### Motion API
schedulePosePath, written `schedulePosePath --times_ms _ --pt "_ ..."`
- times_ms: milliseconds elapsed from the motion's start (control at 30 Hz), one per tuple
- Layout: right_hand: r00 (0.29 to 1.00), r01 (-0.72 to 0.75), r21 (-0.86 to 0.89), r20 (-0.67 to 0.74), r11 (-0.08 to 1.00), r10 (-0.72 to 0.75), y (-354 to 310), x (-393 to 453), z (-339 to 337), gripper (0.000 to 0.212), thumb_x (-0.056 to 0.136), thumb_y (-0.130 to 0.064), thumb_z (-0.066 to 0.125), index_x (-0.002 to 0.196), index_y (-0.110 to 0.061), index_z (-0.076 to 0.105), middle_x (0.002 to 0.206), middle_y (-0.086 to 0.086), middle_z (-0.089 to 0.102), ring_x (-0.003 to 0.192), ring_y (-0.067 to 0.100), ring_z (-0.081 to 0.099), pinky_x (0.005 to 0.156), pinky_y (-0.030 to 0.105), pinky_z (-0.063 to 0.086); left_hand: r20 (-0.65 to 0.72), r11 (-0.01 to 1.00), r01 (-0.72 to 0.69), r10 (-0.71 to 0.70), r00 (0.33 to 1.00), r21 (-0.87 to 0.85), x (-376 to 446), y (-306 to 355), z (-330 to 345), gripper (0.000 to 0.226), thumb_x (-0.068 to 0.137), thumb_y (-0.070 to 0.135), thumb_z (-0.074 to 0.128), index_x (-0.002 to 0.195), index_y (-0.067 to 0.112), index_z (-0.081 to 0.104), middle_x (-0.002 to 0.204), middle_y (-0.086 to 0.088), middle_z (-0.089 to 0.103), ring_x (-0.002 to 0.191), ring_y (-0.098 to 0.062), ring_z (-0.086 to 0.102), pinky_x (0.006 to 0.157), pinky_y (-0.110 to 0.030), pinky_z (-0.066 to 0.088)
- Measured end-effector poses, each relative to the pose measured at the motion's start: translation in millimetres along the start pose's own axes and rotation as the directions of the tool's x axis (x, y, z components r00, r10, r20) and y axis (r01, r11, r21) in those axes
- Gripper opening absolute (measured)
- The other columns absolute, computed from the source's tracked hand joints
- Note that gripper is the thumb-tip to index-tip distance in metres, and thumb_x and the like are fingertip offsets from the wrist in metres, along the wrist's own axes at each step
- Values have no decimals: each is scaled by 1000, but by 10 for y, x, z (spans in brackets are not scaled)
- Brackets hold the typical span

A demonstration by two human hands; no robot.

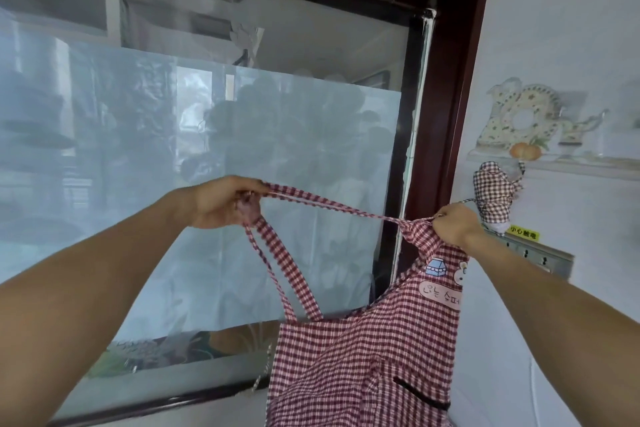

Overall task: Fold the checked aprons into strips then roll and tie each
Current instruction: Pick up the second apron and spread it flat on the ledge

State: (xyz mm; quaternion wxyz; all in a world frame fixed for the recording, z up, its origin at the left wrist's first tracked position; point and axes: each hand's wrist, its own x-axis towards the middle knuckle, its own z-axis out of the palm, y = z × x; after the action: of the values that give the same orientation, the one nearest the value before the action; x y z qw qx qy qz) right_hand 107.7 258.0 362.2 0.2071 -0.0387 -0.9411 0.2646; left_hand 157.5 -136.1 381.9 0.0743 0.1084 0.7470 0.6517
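Hanging in mid-air before a frosted glass door (pixel 207 149), the red-and-white checked cotton apron (pixel 363 350) was gripped by its neck strap (pixel 311 199) in the left hand (pixel 221 201) and its bunched bib corner in the right hand (pixel 453 224); unsupported, the cloth could slip or twist.

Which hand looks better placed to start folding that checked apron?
Probably the right hand: it grips the apron at its bunched top corner, bearing the cloth. The left hand only pinches the strap loop.
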Motion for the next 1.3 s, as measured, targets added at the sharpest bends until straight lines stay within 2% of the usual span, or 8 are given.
schedulePosePath --times_ms 200,400,600,733,833,967,1133,1300 --pt "994 -90 116 69 989 82 -45 -35 97 29 88 -2 47 60 -6 50 66 6 53 61 17 49 50 26 32 -156 838 -302 259 953 -454 109 284 379 28 85 24 58 59 16 57 48 -1 47 51 -18 43 62 -30 50" --pt "972 -60 24 230 998 53 -216 -154 210 9 80 -13 65 79 -4 67 80 4 62 75 17 61 52 19 41 -155 866 -407 377 913 -289 89 637 767 27 102 24 47 105 6 67 85 -6 71 77 -20 67 75 -33 57" --pt "886 253 515 216 819 -410 -642 -350 268 97 70 -26 90 146 -32 30 144 -4 38 137 17 35 111 35 37 -204 931 -356 335 920 -76 46 688 1023 20 98 7 53 84 1 67 67 -10 56 49 -14 50 48 -25 48" --pt "848 255 700 169 667 -502 -1093 -529 76 86 78 -21 83 147 -32 33 140 -2 50 126 10 49 102 30 43 -51 950 -267 262 964 -159 -15 649 1117 26 103 17 45 96 -1 63 65 -8 54 41 -14 46 44 -24 44" --pt "805 103 753 321 649 -500 -1239 -583 -45 35 88 -13 71 122 -6 62 96 11 73 81 20 70 90 39 56 29 957 -249 256 966 -152 -60 598 1075 28 103 23 46 113 0 59 68 -7 58 44 -14 46 46 -23 43" --pt "861 42 762 300 646 -410 -1323 -617 -137 6 90 -8 66 87 -2 68 53 -3 45 47 13 39 52 26 45 159 975 -216 204 966 59 -139 401 892 32 92 24 63 118 7 57 79 -4 65 61 -13 51 60 -25 44" --pt "954 -64 845 208 531 -216 -1445 -513 -266 13 94 -7 58 82 -10 60 55 -3 48 36 6 39 42 18 40 -35 831 -45 77 996 554 -128 -231 701 21 82 20 77 102 13 74 89 3 70 84 -11 65 74 -21 53" --pt "966 -221 903 256 367 -47 -1190 -283 -174 29 97 -1 45 71 -7 54 48 3 46 33 10 41 40 21 46 -443 925 180 -14 896 335 -215 -1091 237 16 83 21 77 80 6 71 74 -8 68 68 -21 63 67 -28 52"
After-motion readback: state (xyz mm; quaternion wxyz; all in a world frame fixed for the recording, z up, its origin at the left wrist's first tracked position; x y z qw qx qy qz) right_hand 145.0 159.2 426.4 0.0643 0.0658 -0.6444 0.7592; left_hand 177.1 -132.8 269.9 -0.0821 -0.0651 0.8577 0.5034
